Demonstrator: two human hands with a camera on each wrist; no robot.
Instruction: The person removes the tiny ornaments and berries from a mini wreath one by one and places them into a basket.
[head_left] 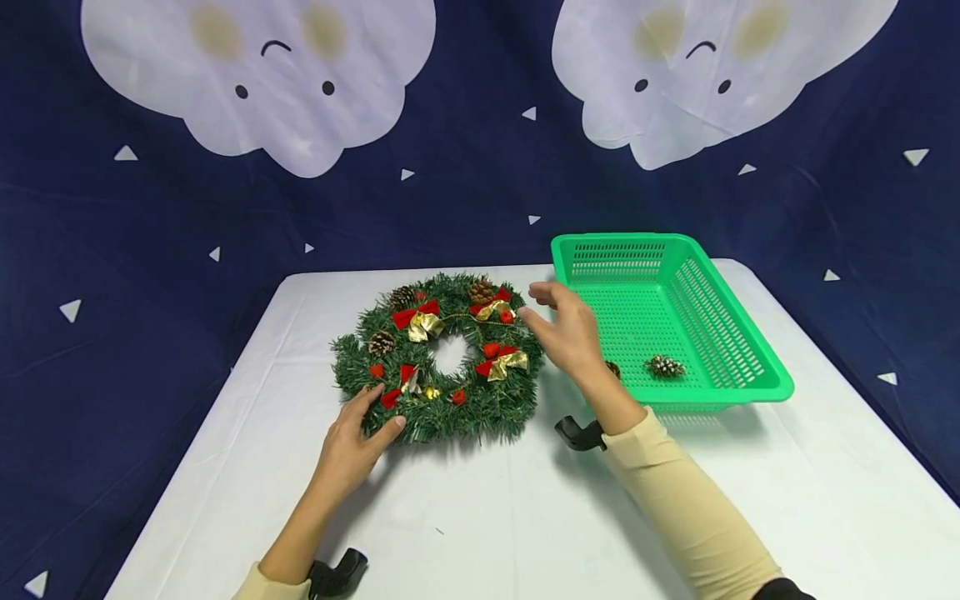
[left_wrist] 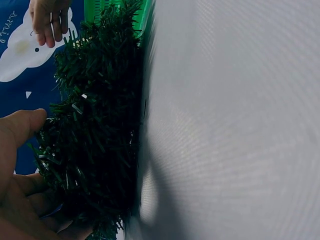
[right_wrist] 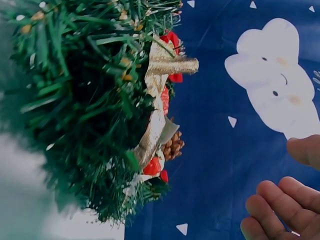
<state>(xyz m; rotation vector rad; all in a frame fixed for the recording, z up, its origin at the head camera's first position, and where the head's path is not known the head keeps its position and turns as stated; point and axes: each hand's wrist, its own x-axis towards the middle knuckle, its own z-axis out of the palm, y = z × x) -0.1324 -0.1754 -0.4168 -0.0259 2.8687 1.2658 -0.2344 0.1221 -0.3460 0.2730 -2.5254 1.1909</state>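
Observation:
A green tinsel wreath [head_left: 480, 417] lies on the white table, trimmed with red and gold bows [head_left: 426, 322], red berries [head_left: 458, 397] and brown pinecones [head_left: 381, 342]. At its near left edge my left hand [head_left: 351, 446] rests with fingers and thumb spread against the greenery; in the left wrist view the fingers [left_wrist: 35, 195] partly disappear behind it. My right hand [head_left: 568, 329] hovers by the wreath's right side, fingers loosely bent and holding nothing. The right wrist view shows that hand [right_wrist: 285, 205] apart from the wreath, with a gold bow [right_wrist: 157, 100] facing it.
To the right stands a green plastic basket [head_left: 750, 333]. Inside it lies a frosted pinecone [head_left: 665, 367], and another pinecone [head_left: 613, 369] is partly hidden behind my right wrist. A dark blue cloth [head_left: 465, 225] with clouds hangs behind the table [head_left: 480, 525].

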